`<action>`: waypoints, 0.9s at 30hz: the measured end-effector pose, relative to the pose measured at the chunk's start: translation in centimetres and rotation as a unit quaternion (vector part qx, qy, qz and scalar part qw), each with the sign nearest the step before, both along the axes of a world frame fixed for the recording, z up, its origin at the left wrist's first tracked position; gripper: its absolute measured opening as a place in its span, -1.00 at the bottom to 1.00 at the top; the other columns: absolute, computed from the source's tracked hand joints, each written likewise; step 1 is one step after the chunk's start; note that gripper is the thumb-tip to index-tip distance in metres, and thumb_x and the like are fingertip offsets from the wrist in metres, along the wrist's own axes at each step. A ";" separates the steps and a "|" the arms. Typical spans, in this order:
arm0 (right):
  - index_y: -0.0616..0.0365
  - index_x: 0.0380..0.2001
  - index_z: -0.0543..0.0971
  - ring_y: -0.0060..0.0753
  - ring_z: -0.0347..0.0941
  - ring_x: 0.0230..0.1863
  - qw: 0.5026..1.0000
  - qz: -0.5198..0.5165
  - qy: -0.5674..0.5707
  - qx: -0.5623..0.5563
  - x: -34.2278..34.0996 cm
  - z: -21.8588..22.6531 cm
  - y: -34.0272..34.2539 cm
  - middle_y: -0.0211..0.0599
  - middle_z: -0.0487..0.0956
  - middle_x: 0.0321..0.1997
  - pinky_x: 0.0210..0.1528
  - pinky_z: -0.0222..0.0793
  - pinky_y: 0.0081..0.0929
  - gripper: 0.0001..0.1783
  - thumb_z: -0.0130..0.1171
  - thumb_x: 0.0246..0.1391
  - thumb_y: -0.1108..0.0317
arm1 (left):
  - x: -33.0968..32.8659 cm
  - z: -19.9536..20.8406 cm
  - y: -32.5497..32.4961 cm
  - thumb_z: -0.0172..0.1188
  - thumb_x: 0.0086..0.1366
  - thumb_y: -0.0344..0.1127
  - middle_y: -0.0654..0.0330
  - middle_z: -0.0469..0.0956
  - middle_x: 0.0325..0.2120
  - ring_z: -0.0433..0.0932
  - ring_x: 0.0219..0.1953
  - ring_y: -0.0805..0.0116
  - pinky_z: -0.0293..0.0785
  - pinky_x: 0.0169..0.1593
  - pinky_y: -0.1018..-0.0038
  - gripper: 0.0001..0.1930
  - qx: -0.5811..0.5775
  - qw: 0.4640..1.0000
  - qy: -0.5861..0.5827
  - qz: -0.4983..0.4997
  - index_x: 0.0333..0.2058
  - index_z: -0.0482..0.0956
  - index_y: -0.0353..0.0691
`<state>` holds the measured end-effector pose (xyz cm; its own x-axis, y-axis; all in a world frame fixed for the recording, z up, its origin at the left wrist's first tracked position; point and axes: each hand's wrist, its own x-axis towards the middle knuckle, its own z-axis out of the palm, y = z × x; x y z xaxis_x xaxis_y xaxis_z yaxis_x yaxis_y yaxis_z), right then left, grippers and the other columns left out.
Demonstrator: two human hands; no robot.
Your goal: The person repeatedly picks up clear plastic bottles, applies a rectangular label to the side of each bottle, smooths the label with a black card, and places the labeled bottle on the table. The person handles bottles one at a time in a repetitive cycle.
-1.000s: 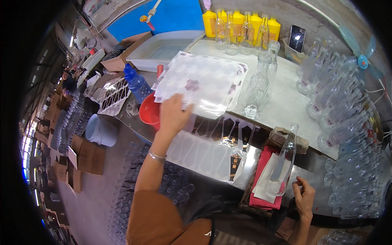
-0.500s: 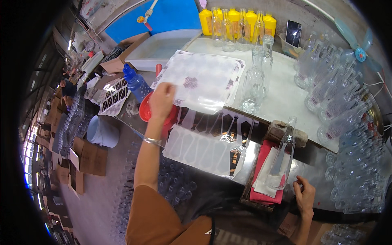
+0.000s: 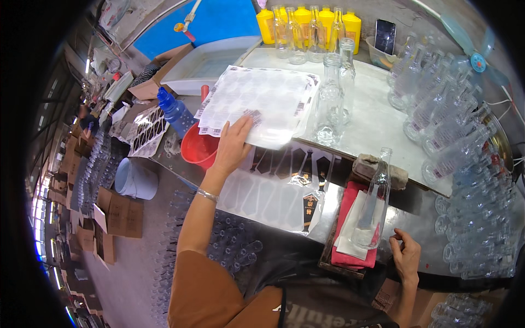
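My left hand (image 3: pixel 234 143) lies on the near left part of a stack of white printed sheets (image 3: pixel 268 90), fingers stretched over the top sheet. A small dark printed patch (image 3: pixel 252 116) shows by its fingertips. My right hand (image 3: pixel 406 257) rests beside the wooden cradle (image 3: pixel 342 267), fingers loosely bent and apart, holding nothing. Closest to it, a clear glass bottle (image 3: pixel 374 205) lies tilted on white and red cloths (image 3: pixel 350 254), its neck on a wrapped block (image 3: pixel 380 170). Below the stack is a transparent sheet of bottle-shaped labels (image 3: pixel 262 197), some with dark print.
Two clear bottles (image 3: pixel 330 104) stand right of the stack; several others (image 3: pixel 437 126) crowd the right side. Yellow bottles (image 3: pixel 302 22) line the back. Left are a red bucket (image 3: pixel 198 148), blue squeeze bottle (image 3: pixel 174 113) and white basin (image 3: pixel 208 65). A fan (image 3: pixel 478 63) stands far right.
My left hand has moved from a bent-finger pose at the stack's left edge to lying on the top sheet, slightly right and nearer. My right hand stays beside the cradle.
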<state>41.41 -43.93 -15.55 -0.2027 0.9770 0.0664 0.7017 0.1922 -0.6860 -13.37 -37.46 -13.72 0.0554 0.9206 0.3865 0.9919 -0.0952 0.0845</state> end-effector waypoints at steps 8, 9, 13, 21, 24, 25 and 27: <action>0.30 -0.08 0.62 -0.32 0.43 -0.64 1.000 0.008 -0.004 0.006 0.1 -0.2 -0.4 -0.14 0.69 -0.34 -0.47 0.37 -0.38 -0.68 0.30 0.10 0.40 | 0.1 -1.6 1.9 0.14 0.21 -0.47 0.08 0.27 0.37 0.19 0.43 0.14 -0.03 0.45 -0.08 -0.35 0.022 0.999 -0.004 0.024 0.33 0.32 -0.21; 0.30 -0.08 0.62 -0.32 0.44 -0.64 1.000 0.008 -0.007 0.005 0.2 -0.2 -0.4 -0.14 0.69 -0.34 -0.46 0.38 -0.39 -0.68 0.30 0.10 0.40 | 0.2 -1.5 1.6 0.14 0.21 -0.48 0.08 0.32 0.34 0.23 0.41 0.15 0.01 0.44 -0.07 -0.38 0.034 0.999 -0.007 0.021 0.29 0.36 -0.21; 0.30 -0.08 0.62 -0.31 0.44 -0.64 1.000 0.008 -0.010 -0.004 0.3 -0.3 -0.7 -0.13 0.69 -0.33 -0.45 0.39 -0.39 -0.68 0.30 0.10 0.40 | -0.2 -1.1 0.3 0.20 0.22 -0.50 0.13 0.52 0.17 0.42 0.27 0.16 0.22 0.36 0.10 -0.57 0.089 0.996 -0.012 0.001 0.10 0.55 -0.21; 0.29 0.06 0.57 -0.65 0.37 -0.63 0.988 0.007 0.126 -0.090 0.1 1.2 -1.4 -0.27 0.71 -0.27 -0.51 0.32 -0.58 -0.51 0.36 0.01 0.46 | -1.6 0.0 -2.0 0.29 0.19 -0.49 0.16 0.66 -0.02 0.60 0.04 0.18 0.44 0.16 0.34 -0.75 0.025 0.965 -0.258 0.037 -0.13 0.64 -0.26; 0.27 0.20 0.48 -0.60 0.36 -0.65 0.982 0.058 0.154 -0.089 -1.6 1.8 -1.8 -0.24 0.68 -0.20 -0.53 0.33 -0.55 -0.33 0.40 -0.03 0.43 | 1.6 1.6 -1.7 0.27 0.21 -0.48 0.13 0.63 0.02 0.57 0.08 0.14 0.42 0.18 0.31 -0.72 0.123 0.991 -0.039 -0.018 -0.08 0.62 -0.27; 0.27 0.23 0.45 -0.56 0.38 -0.65 0.984 0.077 0.142 -0.072 -2.3 1.9 -1.9 -0.23 0.67 -0.19 -0.52 0.34 -0.52 -0.28 0.42 -0.05 0.42 | 1.7 1.3 -1.6 0.24 0.23 -0.47 0.09 0.60 0.07 0.55 0.10 0.09 0.41 0.20 0.27 -0.70 0.135 0.990 0.012 -0.026 -0.03 0.61 -0.27; 0.26 0.28 0.40 -0.48 0.41 -0.64 0.986 0.110 0.117 -0.034 -3.3 2.0 -2.1 -0.19 0.63 -0.17 -0.51 0.38 -0.47 -0.19 0.45 -0.08 0.39 | 0.7 -0.3 -1.2 0.24 0.25 -0.47 0.11 0.59 0.10 0.53 0.13 0.10 0.39 0.23 0.26 -0.66 0.101 0.995 -0.010 -0.003 0.02 0.61 -0.24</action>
